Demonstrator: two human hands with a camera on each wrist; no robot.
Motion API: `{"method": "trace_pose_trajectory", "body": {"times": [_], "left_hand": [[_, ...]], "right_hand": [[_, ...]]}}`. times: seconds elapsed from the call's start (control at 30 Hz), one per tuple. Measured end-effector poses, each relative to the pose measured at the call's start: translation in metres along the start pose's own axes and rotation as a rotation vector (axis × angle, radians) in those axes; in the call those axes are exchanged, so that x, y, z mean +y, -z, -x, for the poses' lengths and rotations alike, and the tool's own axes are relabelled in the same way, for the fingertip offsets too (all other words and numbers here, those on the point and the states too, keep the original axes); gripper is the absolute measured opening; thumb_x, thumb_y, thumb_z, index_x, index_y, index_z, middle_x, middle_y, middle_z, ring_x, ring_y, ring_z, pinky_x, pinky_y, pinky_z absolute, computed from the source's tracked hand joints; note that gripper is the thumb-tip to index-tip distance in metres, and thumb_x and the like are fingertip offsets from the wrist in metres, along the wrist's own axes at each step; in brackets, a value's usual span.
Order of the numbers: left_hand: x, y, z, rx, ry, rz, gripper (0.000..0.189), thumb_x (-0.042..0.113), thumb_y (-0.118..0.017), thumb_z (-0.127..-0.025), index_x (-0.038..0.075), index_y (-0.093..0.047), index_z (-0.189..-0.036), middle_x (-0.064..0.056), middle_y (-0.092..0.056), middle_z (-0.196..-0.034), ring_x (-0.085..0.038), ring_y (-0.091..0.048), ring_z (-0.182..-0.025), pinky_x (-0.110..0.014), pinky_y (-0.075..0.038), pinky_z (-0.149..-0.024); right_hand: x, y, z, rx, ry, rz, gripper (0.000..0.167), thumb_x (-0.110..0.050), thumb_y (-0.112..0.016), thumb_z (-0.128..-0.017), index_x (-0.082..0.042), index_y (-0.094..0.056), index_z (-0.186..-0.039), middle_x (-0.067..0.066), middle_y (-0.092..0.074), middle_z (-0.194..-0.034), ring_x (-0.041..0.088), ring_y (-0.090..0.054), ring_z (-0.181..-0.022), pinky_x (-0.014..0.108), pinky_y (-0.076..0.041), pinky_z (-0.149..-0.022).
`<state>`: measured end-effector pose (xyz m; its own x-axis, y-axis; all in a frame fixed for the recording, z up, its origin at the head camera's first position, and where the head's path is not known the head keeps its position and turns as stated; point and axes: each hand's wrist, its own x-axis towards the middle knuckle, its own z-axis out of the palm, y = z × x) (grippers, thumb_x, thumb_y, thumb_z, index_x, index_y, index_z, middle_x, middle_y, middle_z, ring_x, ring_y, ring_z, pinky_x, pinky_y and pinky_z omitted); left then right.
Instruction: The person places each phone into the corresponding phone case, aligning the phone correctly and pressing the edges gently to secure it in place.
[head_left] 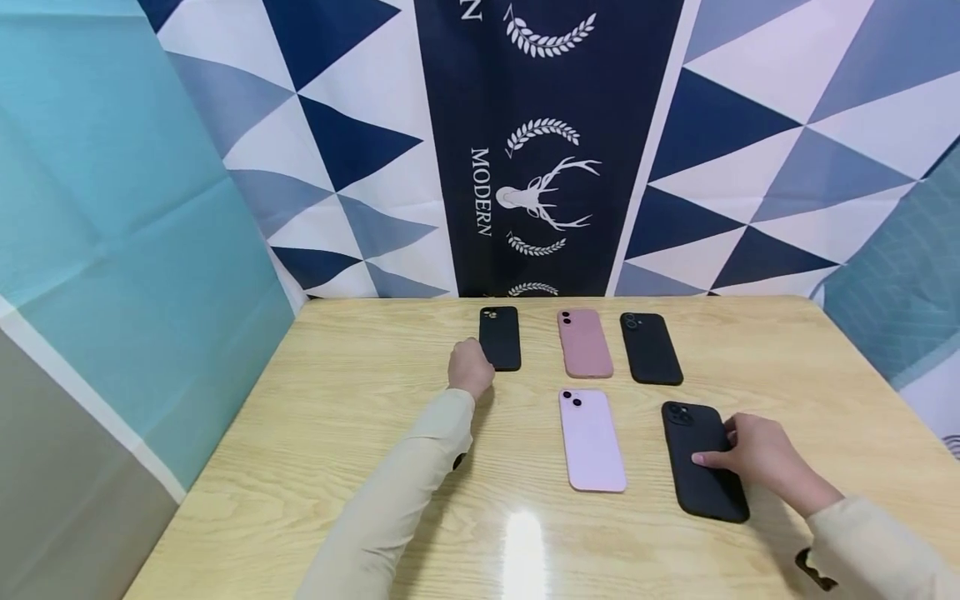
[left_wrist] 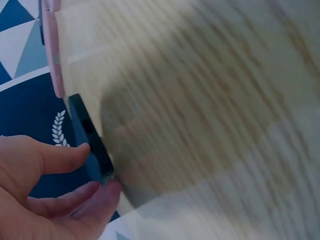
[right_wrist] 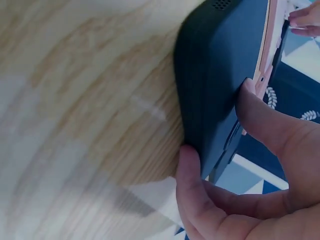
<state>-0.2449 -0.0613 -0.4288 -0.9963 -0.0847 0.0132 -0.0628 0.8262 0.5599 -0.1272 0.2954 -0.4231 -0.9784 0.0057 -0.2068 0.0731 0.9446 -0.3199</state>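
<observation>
My left hand (head_left: 471, 367) pinches the lower left corner of a black phone (head_left: 501, 335) at the back of the table, its camera side up. In the left wrist view the thumb lies on that black phone (left_wrist: 89, 135) and the fingers bend round its end. At the front right, my right hand (head_left: 753, 454) grips a larger black phone (head_left: 701, 471), thumb across its back and fingers at its right edge. The right wrist view shows this larger black phone (right_wrist: 215, 85) close up, a fingertip against its side near the tabletop.
Along the back of the wooden table (head_left: 337, 467) lie a pink phone (head_left: 585, 346) and another black phone (head_left: 651, 350). A lilac phone (head_left: 592, 442) lies mid-table, left of the right hand. Patterned cloth (head_left: 540, 208) hangs behind the table's far edge.
</observation>
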Motion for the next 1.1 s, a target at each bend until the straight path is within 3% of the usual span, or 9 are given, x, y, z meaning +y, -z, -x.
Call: {"method": "trace_pose_trajectory", "body": {"times": [0.3, 0.53, 0.73, 1.1], "left_hand": [[-0.003, -0.002, -0.009, 0.001, 0.002, 0.045, 0.009, -0.003, -0.062, -0.084, -0.004, -0.071, -0.086, -0.017, -0.072, -0.081, -0.023, -0.065, -0.068, -0.03, -0.054, -0.058], [0.004, -0.003, -0.011, -0.017, 0.007, 0.052, 0.021, 0.013, -0.067, -0.089, 0.001, -0.067, -0.072, -0.014, -0.069, -0.07, -0.023, -0.064, -0.067, -0.032, -0.054, -0.062], [0.01, -0.008, -0.014, -0.017, 0.025, -0.025, 0.02, 0.021, -0.07, -0.088, 0.003, -0.072, -0.08, -0.012, -0.073, -0.08, -0.024, -0.07, -0.078, -0.031, -0.058, -0.064], [0.011, -0.013, -0.02, -0.003, 0.068, -0.054, 0.021, 0.021, -0.073, -0.085, 0.002, -0.074, -0.092, -0.014, -0.074, -0.094, -0.03, -0.07, -0.087, -0.036, -0.06, -0.07]], "right_hand": [[0.001, 0.003, -0.002, 0.012, 0.0, -0.019, 0.083, -0.048, -0.082, -0.069, 0.02, -0.054, -0.106, 0.032, -0.063, -0.093, 0.041, -0.061, -0.083, 0.049, -0.052, -0.071], [0.002, 0.005, -0.001, 0.014, 0.012, -0.016, 0.079, -0.046, -0.082, -0.071, 0.02, -0.054, -0.105, 0.033, -0.063, -0.093, 0.043, -0.061, -0.084, 0.049, -0.052, -0.071], [0.001, 0.005, 0.0, 0.001, 0.0, -0.015, 0.081, -0.047, -0.081, -0.071, 0.021, -0.053, -0.107, 0.033, -0.063, -0.095, 0.042, -0.06, -0.084, 0.048, -0.052, -0.071], [-0.01, 0.006, -0.004, 0.042, 0.002, -0.01, 0.082, -0.042, -0.081, -0.072, 0.023, -0.051, -0.111, 0.036, -0.061, -0.098, 0.041, -0.06, -0.083, 0.047, -0.053, -0.07]]}}
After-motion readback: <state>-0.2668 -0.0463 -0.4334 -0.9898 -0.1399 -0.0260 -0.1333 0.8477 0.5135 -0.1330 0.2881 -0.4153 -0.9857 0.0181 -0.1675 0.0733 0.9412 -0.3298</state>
